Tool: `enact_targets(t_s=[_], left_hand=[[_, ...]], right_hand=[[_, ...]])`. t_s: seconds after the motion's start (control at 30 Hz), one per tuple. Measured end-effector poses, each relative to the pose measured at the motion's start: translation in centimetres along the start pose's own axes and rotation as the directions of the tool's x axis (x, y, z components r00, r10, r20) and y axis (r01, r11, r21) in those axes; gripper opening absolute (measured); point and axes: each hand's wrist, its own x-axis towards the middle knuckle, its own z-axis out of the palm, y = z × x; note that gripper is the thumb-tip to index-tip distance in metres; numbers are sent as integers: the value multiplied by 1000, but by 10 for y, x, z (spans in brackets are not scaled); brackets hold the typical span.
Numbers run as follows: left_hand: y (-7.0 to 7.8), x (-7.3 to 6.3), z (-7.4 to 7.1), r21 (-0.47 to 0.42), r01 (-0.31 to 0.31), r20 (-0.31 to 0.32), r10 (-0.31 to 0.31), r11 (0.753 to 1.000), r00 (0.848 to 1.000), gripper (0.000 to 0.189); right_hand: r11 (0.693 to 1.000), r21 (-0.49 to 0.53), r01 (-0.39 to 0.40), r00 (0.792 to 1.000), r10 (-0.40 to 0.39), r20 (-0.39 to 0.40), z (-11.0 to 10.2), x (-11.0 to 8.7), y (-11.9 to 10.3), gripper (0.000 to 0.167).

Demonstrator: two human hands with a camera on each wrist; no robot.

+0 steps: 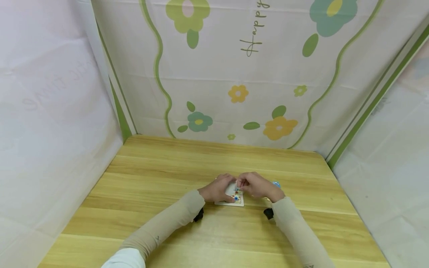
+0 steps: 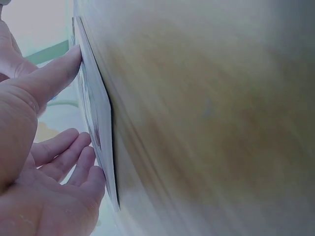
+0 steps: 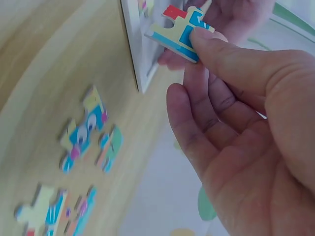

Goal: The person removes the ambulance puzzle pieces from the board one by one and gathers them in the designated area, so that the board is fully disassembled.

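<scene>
Right wrist view has the right hand point(image 3: 246, 142) pinching a piece point(image 3: 174, 33) at upper centre, perhaps to leave its tabs free, with loose pieces point(image 3: 82, 132) handy at lower left. Head view's lower centre shows the left hand point(image 1: 217, 189) spread around the board point(image 1: 230, 189), seemingly steadying it.

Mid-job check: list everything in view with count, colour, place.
Table: one, wood-toned, front and centre.
Cloth walls: three, printed white, behind and beside it.
Puzzle board: one, white, coloured patches, on the table.
Held piece: one, cream, blue and red, by the board.
Loose pieces: at least four, multicoloured, on the table.
Wrist devices: two, black, one per wrist.
Forearm sleeves: two, beige, one per arm.
Upper sleeve: one, white, left arm.
Left hand: one, bare, touching the board.
Right hand: one, bare, pinching the held piece.
</scene>
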Motion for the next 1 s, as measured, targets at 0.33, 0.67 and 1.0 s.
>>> enact_targets(t_s=[0.33, 0.67, 1.0], left_hand=[[-2, 0, 2, 21, 23, -4, -23, 1000, 1000, 78], [2, 0, 1, 41, 23, 6, -23, 999, 1000, 78], [5, 0, 0, 64, 23, 9, -23, 998, 1000, 77]], right_hand=[[999, -16, -48, 997, 47, -54, -19, -42, 26, 4], [997, -29, -77, 992, 73, -103, -43, -90, 55, 4], [980, 22, -198, 979, 199, -35, -60, -112, 75, 6]])
